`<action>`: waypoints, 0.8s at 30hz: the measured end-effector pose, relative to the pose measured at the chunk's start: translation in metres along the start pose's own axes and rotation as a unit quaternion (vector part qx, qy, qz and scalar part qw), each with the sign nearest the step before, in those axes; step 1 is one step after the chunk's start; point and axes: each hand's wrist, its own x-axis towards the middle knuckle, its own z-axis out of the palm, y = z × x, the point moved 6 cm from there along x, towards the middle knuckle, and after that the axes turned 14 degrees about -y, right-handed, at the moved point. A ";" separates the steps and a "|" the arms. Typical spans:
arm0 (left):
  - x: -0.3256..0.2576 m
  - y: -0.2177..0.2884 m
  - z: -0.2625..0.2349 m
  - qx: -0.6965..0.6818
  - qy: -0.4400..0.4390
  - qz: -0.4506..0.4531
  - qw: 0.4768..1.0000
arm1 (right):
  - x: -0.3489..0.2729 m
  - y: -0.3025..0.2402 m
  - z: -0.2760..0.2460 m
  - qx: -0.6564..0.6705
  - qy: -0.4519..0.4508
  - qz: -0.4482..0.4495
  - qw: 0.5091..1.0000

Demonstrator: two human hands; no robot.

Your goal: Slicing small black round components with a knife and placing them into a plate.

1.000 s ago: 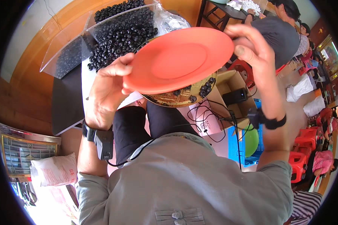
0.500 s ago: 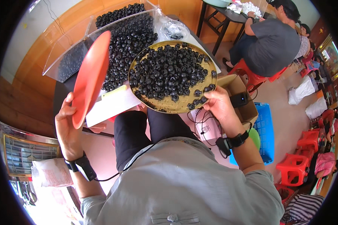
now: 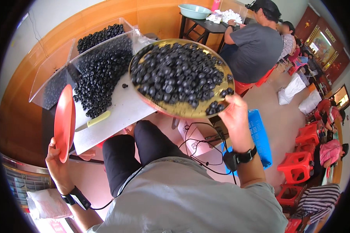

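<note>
My left hand (image 3: 58, 163) grips the lower edge of a red plate (image 3: 65, 120), which stands nearly upright, turned almost edge-on. With thumb and fingers, my right hand (image 3: 236, 113) holds the right rim of a round gold-coloured tray (image 3: 184, 110), raised over my lap and the work surface. Heaped on the tray are many small black round pieces (image 3: 175, 73) with holes, somewhat blurred. A large pile of the same pieces (image 3: 99, 79) lies on the white work surface (image 3: 122, 130) to the left of the tray. One loose piece (image 3: 125, 86) rests apart from that pile.
A knife with a yellow-green handle (image 3: 98, 119) lies near the work surface's front edge. Clear plastic bins (image 3: 46, 79) stand behind. Below the tray hang black cables (image 3: 200, 145), beside a blue basket (image 3: 259, 136). Another person (image 3: 249, 50) sits at a dark table; red stools (image 3: 295, 167) stand right.
The red plate and my left hand have moved left and lower, away from the tray. The tray has shifted relative to the work surface, uncovering more of it. My view has turned right.
</note>
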 end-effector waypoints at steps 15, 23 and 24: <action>-0.045 0.009 -0.041 0.239 0.182 -0.003 0.954 | 0.202 -0.119 -0.117 -0.086 0.066 -0.140 0.984; -0.078 -0.033 -0.150 0.134 0.248 -0.020 0.959 | 0.256 -0.118 -0.155 -0.044 0.109 -0.133 0.984; -0.072 -0.030 -0.144 0.218 0.184 0.002 0.959 | 0.258 -0.120 -0.160 -0.042 0.115 -0.136 0.983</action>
